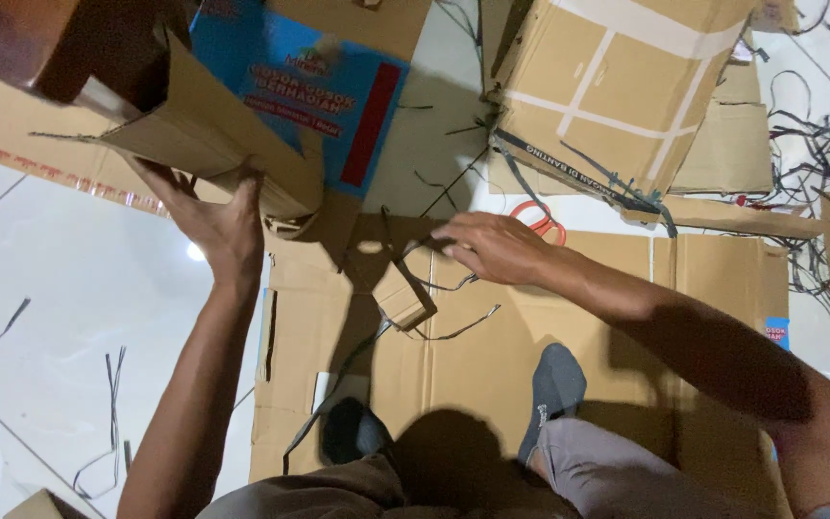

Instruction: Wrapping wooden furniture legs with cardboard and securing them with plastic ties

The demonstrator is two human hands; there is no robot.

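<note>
Two bare hands work over flattened cardboard on a pale tiled floor (69, 288), seen from above. The left hand (218, 226) reaches up and away from the body, palm against the underside of a brown cardboard box (208, 130) that is lifted and tilted at upper left; the fingers are spread wide across the box's flap, thumb out to the side, pressing rather than pinching. The box has a blue and red printed panel (324, 91) facing the camera. The right hand (497, 248) lies low over a large flat cardboard sheet (530, 356), fingers stretched forward and close together, tips touching a thin dark plastic strap (434, 279) that loops across the sheet; whether the strap is truly pinched cannot be told. Just beside that hand sits a small folded cardboard piece (403, 296). Orange-handled scissors (542, 219) lie just behind the right hand, partly hidden by it. A second big box with pale tape stripes (617, 86) stands at upper right, a dark strap hanging off its lower edge. More loose dark straps (828, 154) are scattered at far right and a few at lower left. The person's feet in dark socks (554, 384) rest on the flat sheet, grey trousers (607, 471) at the bottom edge.
</note>
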